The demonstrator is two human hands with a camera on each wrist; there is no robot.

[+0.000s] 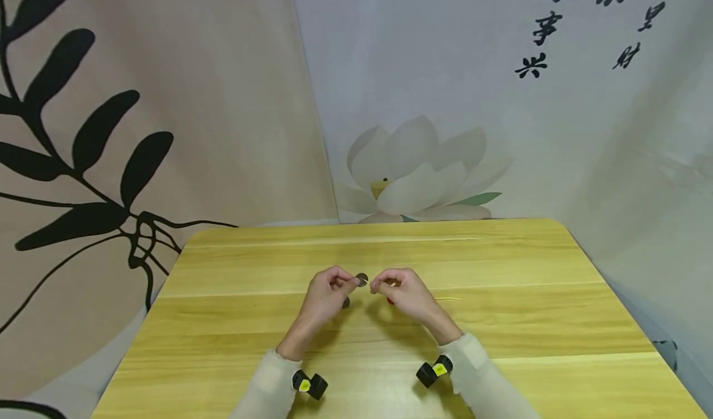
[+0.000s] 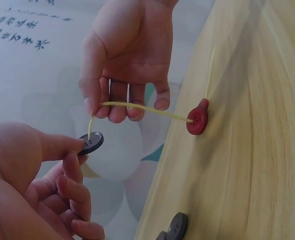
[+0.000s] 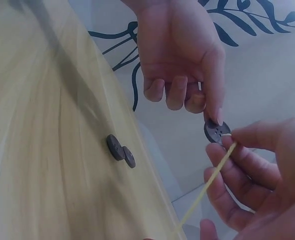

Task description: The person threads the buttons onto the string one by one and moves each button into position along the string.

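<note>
1. Printed fabric backdrops (black leaf pattern on beige, pale lotus flower point(image 1: 414, 171) w/ black calligraphy on grey) hang behind a pale yellow wooden table point(image 1: 501, 320), grain running lengthwise. Head view: the left hand point(image 1: 325, 295) and right hand point(image 1: 403, 292) meet over mid-table, a dark grey round plastic button point(image 1: 362, 279) pinched between left thumb and forefinger. A thin yellow cord point(image 1: 448, 298) trails off to the right on the wood.

2. Left wrist view: the dark grey button point(image 2: 91, 143) is a flat four-hole disc, held by its edge in the left fingertips. Right hand point(image 2: 127, 60) pinches the cord point(image 2: 142, 108) near its tip, which points at the holes. A red round four-hole button point(image 2: 197, 121) is already strung on the cord, resting against the table. Two more dark grey buttons point(image 2: 173, 229) lie on the wood.

3. Right wrist view: cord tip point(image 3: 226, 151) touches the button face point(image 3: 216, 132); left hand point(image 3: 182, 55) clamps the rim, right fingers are closed on the cord. Spare buttons point(image 3: 120, 150) sit apart from both hands.

4. Risks, as I judge: the cord looks limp, so its end may bend or fray and miss the small hole; the smooth button could slip from an edge pinch; tugging may drag the red one.
</note>
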